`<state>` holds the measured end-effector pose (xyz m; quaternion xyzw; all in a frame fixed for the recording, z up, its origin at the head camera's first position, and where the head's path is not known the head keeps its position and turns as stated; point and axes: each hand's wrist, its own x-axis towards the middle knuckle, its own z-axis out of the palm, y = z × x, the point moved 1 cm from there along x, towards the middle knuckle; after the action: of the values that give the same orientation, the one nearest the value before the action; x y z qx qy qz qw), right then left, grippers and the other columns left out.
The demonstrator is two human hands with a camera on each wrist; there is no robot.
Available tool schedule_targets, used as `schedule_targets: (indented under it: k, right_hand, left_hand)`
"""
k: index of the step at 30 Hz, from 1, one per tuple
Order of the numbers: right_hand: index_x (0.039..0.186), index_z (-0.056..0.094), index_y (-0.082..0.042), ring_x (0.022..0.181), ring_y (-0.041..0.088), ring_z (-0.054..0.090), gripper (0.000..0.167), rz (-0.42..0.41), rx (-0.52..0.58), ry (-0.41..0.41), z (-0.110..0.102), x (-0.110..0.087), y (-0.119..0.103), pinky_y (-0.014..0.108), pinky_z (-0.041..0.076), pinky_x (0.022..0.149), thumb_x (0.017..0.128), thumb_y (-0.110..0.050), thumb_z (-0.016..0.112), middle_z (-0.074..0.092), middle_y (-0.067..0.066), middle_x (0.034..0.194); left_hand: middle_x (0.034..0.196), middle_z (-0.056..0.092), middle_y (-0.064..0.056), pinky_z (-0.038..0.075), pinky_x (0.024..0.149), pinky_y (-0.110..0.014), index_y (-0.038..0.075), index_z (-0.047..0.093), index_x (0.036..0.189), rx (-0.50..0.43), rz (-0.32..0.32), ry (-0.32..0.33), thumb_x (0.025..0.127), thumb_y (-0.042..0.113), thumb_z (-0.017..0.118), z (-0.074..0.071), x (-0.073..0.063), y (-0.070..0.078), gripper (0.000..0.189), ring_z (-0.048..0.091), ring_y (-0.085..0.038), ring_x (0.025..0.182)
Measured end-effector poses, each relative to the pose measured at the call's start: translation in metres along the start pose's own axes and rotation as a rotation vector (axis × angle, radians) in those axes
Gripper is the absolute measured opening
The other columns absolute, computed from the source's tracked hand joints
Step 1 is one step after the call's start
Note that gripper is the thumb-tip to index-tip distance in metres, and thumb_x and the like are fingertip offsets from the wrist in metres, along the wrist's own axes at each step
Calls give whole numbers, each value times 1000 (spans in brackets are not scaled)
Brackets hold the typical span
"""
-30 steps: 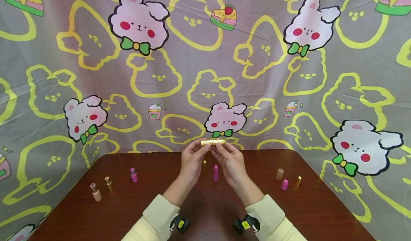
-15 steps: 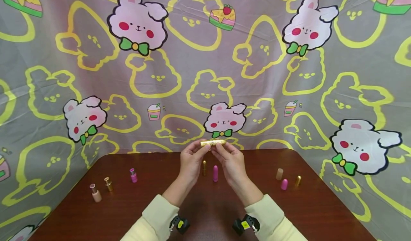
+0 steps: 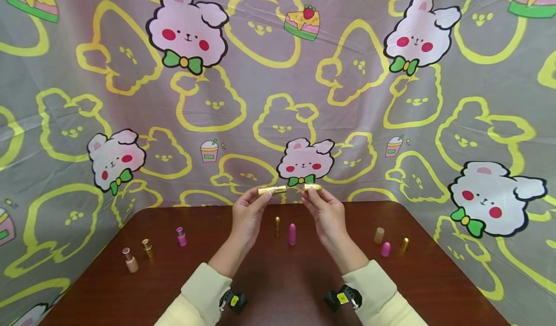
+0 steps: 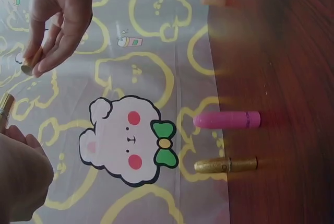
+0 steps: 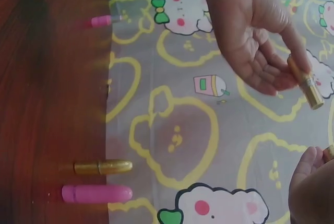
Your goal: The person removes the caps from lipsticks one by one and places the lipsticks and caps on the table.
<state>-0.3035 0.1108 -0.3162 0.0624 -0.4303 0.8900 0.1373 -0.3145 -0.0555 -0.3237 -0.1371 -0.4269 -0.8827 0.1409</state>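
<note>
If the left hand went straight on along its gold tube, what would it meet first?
Probably the gold cap in the right hand: across a gap, the gold tube in the left hand points roughly at it, though depth is unclear.

From the lower edge of the head view, both forearms [image 3: 229,255] slant up and inward. Just below the centre, the left hand [image 3: 248,213] and right hand [image 3: 326,213] (nearly level with each other) are apart, each pinching between thumb and fingers.
</note>
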Motion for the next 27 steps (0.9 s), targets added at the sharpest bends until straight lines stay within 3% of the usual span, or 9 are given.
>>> schedule_targets:
  k: [4, 10, 18, 27]
  right_hand:
    - [102, 70, 3, 84, 18, 70, 12, 17, -16, -2, -5, 2, -2, 35, 52, 87, 93, 2, 61, 70, 11, 95]
    - [118, 57, 17, 83, 18, 70, 28, 9, -36, -11, -9, 1, -1, 37, 52, 87, 94, 4, 59, 70, 7, 90]
    - [111, 63, 13, 84, 20, 70, 20, -2, -34, -4, -18, 2, -2, 37, 53, 86, 92, 6, 60, 71, 12, 91]
    - [117, 60, 14, 86, 18, 70, 27, 9, -132, 16, -34, 2, -7, 36, 52, 86, 92, 2, 62, 70, 8, 93]
  left_hand:
    - [89, 70, -5, 53, 83, -27, 3, 68, 92, 14, -17, -29, 86, -13, 62, -4, 1, 4, 18, 67, -13, 81]
    - [91, 69, -6, 53, 85, -31, 4, 68, 91, -9, -44, -38, 87, -14, 60, -10, 0, 6, 20, 67, -14, 82]
    - [89, 68, -6, 53, 87, -35, 6, 68, 88, -7, -40, -32, 88, -14, 59, -25, 1, 13, 22, 67, -15, 80]
    - [86, 68, -6, 54, 82, -32, 6, 67, 86, -21, -48, -32, 90, -14, 56, -38, 1, 23, 23, 68, -16, 81]
